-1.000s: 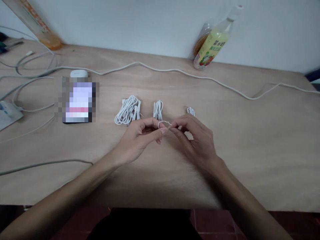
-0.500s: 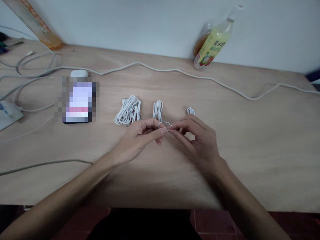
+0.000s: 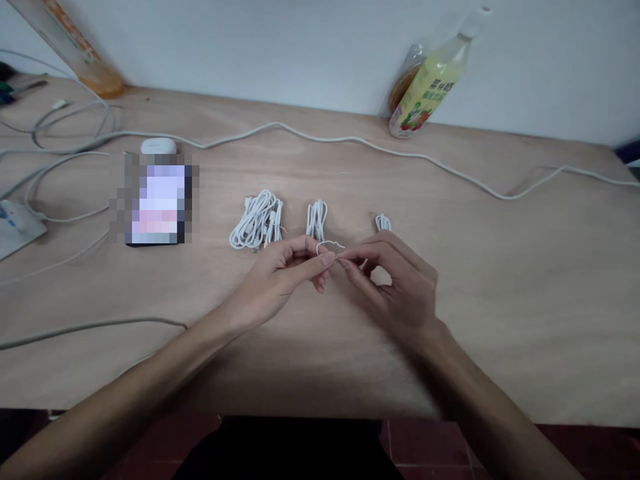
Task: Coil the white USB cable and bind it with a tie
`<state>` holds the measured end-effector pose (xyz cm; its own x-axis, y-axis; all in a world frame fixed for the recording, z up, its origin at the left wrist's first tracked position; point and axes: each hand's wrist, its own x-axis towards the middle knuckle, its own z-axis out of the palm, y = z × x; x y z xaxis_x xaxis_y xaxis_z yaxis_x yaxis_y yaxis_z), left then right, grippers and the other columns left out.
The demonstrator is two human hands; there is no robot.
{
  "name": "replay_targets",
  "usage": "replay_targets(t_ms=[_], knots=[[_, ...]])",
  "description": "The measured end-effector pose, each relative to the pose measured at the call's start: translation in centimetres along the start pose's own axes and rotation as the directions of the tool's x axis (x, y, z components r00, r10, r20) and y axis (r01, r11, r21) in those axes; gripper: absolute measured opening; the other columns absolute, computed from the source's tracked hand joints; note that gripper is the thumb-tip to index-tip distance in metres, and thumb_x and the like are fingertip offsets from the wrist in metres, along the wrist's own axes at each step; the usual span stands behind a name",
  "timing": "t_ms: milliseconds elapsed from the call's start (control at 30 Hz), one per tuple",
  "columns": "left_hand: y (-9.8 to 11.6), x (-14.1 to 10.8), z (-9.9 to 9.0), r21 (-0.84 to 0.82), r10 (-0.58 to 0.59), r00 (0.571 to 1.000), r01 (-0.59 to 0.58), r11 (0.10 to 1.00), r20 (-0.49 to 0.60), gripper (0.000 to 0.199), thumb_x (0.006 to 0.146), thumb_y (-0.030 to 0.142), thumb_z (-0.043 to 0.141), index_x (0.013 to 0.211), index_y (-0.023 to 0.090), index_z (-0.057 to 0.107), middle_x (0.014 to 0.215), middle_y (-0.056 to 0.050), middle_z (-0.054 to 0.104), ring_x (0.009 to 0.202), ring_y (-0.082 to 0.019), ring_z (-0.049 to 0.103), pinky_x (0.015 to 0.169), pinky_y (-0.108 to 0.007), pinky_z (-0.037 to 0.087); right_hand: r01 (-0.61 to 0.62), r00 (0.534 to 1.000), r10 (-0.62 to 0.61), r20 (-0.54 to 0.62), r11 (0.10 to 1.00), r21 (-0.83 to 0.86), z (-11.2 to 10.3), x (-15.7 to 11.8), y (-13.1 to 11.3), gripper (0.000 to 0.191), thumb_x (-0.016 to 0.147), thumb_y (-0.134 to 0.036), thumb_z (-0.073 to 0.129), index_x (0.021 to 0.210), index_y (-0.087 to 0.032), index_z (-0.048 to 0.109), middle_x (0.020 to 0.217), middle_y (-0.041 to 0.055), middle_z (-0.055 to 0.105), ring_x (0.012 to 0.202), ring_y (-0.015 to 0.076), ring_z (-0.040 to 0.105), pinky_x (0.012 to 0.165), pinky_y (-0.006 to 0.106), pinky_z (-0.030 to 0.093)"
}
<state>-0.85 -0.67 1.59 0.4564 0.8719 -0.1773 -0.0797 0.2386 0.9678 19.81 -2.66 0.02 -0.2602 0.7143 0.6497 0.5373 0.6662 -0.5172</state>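
A thin white tie [image 3: 327,243], bent into a loop, is held between my hands at the middle of the table. My left hand [image 3: 285,277] pinches it between thumb and fingers. The fingertips of my right hand [image 3: 400,277] are pressed together at the tie's other side, close to my left thumb. Just beyond my left hand lie a large bundle of white cables [image 3: 257,220] and a smaller coiled white cable [image 3: 317,219]. Another small white coil [image 3: 383,223] lies behind my right hand, which partly hides it.
A phone [image 3: 159,207] and a white case [image 3: 158,146] lie at the left. A long white cord [image 3: 350,139] crosses the back. Bottles [image 3: 425,93] [image 3: 103,79] stand by the wall, and loose cables [image 3: 75,154] spread at far left.
My right hand has shifted slightly, its fingers curved wider apart from the palm. The tie's loop looks slightly more open. The cable bundles lie where they were.
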Motion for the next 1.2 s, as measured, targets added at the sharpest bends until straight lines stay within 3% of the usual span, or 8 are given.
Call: replay_targets(t_ms=[300, 500, 833, 1033, 1200], knots=[[0.0, 0.1, 0.1, -0.036, -0.015, 1.000, 0.014, 0.999, -0.021, 0.026, 0.093, 0.041, 0.081, 0.080, 0.020, 0.074, 0.074, 0.001, 0.069, 0.074, -0.017, 0.066, 0.081, -0.031, 0.058, -0.040, 0.999, 0.040, 0.023, 0.999, -0.007, -0.1, 0.1, 0.1, 0.014, 0.106, -0.013, 0.072, 0.104, -0.026, 0.078, 0.089, 0.0004, 0.078, 0.069, 0.0146, 0.067, 0.057, 0.029, 0.055], [0.1, 0.1, 0.0, -0.019, -0.012, 1.000, 0.012, 1.000, -0.020, 0.027, 0.094, 0.041, 0.081, 0.078, 0.020, 0.074, 0.074, 0.001, 0.069, 0.075, -0.016, 0.065, 0.081, -0.031, 0.058, 0.001, 0.999, -0.001, 0.035, 1.000, 0.000, -0.2, 0.0, 0.5, 0.014, 0.106, -0.011, 0.072, 0.107, -0.024, 0.076, 0.092, 0.0016, 0.078, 0.072, 0.0145, 0.068, 0.060, 0.029, 0.055], [0.3, -0.1, -0.1, 0.024, -0.033, 0.999, 0.033, 0.999, 0.013, 0.026, 0.097, 0.041, 0.079, 0.082, 0.020, 0.075, 0.073, 0.001, 0.068, 0.073, -0.016, 0.064, 0.079, -0.031, 0.058, 0.073, 0.996, -0.070, 0.061, 0.996, -0.052, -0.6, 0.0, 0.8, 0.021, 0.105, -0.010, 0.071, 0.111, -0.028, 0.078, 0.099, 0.0033, 0.082, 0.087, 0.0210, 0.075, 0.078, 0.037, 0.063], [0.4, 0.0, -0.3, 0.074, -0.043, 0.999, 0.042, 0.996, 0.021, 0.026, 0.096, 0.041, 0.078, 0.080, 0.021, 0.073, 0.072, 0.000, 0.068, 0.074, -0.017, 0.066, 0.079, -0.032, 0.059, 0.106, 0.993, -0.103, 0.061, 0.993, -0.058, -0.6, 0.0, 1.0, 0.028, 0.105, -0.007, 0.070, 0.110, -0.032, 0.080, 0.096, 0.0010, 0.083, 0.084, 0.0206, 0.076, 0.079, 0.037, 0.064], [0.6, 0.0, -0.2, 0.093, -0.022, 1.000, 0.022, 0.995, 0.001, 0.027, 0.096, 0.041, 0.079, 0.079, 0.021, 0.072, 0.072, 0.001, 0.068, 0.074, -0.017, 0.066, 0.079, -0.031, 0.059, 0.065, 0.996, -0.063, 0.057, 0.998, -0.026, -0.8, 0.0, 1.0, 0.021, 0.104, -0.010, 0.074, 0.112, -0.028, 0.079, 0.099, 0.0036, 0.083, 0.087, 0.0205, 0.077, 0.074, 0.035, 0.064]])
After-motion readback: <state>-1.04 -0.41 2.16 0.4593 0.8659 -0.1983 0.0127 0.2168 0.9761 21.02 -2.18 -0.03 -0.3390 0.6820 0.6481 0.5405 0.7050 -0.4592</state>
